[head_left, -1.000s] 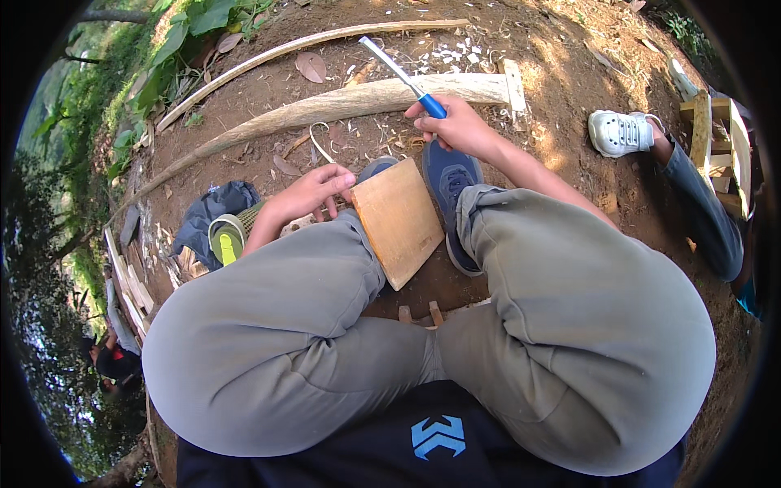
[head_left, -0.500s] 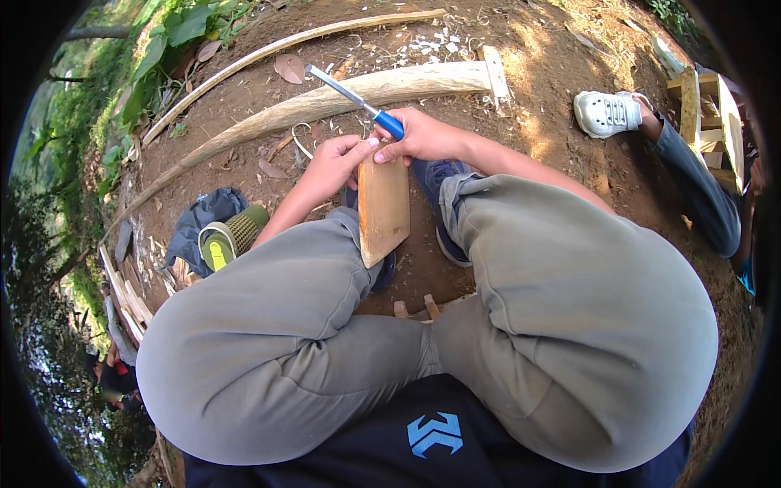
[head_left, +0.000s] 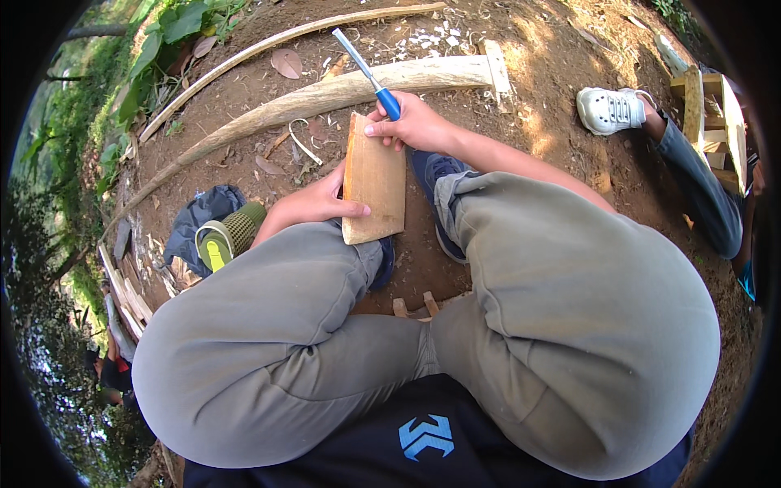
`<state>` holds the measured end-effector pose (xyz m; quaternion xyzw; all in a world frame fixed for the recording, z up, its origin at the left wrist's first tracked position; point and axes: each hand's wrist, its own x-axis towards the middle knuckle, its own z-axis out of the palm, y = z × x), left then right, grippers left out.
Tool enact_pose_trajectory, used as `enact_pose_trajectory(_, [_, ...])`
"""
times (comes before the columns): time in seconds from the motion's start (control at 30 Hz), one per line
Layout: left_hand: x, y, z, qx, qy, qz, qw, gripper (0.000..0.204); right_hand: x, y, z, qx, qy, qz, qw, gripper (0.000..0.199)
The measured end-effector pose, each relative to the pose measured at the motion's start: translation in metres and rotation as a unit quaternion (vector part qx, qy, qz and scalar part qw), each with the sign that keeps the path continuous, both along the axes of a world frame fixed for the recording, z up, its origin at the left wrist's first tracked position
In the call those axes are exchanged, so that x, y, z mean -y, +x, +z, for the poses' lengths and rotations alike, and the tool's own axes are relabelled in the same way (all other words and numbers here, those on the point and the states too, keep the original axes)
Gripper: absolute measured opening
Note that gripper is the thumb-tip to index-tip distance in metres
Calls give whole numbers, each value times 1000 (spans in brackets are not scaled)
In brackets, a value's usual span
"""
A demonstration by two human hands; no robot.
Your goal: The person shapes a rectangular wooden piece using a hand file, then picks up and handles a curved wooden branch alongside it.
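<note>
Between my knees I hold a flat wooden board (head_left: pixel 376 183) with a slanted lower end. My left hand (head_left: pixel 329 200) grips its lower left edge, thumb lying on the face and the other fingers hidden behind. At the board's upper right, my right hand (head_left: pixel 413 122) presses its thumb on the face. The same hand also holds a chisel (head_left: pixel 388 103) by its blue handle, the metal blade pointing up and to the left, away from the wood.
A long curved pole (head_left: pixel 325 96) lies beyond my hands, with a thinner stick (head_left: pixel 285 42) behind it. White chips (head_left: pixel 433 37) litter the soil. At left are a dark bag (head_left: pixel 199 221) and a green perforated container (head_left: pixel 236 228). Another person's white shoe (head_left: pixel 610 110) and a wooden frame (head_left: pixel 724 122) are at right.
My left hand has slid from the board's top down to its lower left edge. The board has turned to show more of its face, and the chisel has shifted up and right.
</note>
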<state>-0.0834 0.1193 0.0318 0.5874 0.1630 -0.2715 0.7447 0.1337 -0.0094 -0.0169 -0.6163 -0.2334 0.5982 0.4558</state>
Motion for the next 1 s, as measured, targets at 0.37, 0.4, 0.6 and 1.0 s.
enact_pose_trajectory(0.37, [-1, -7, -13, -95, -32, 67, 993, 72, 68, 57, 17, 381, -80, 25, 921, 38])
enact_pose_trajectory(0.4, [-1, -9, -18, -89, -33, 69, 993, 72, 77, 63, 16, 375, -85, 22, 923, 39])
enact_pose_trajectory(0.6, [-1, -12, -17, -104, -34, 74, 991, 70, 113, 77, 7, 479, -20, 80, 874, 33])
enact_pose_trajectory(1.0, [2, -5, -11, -97, -32, 93, 990, 73, 133, 98, 14, 528, -40, -106, 841, 27])
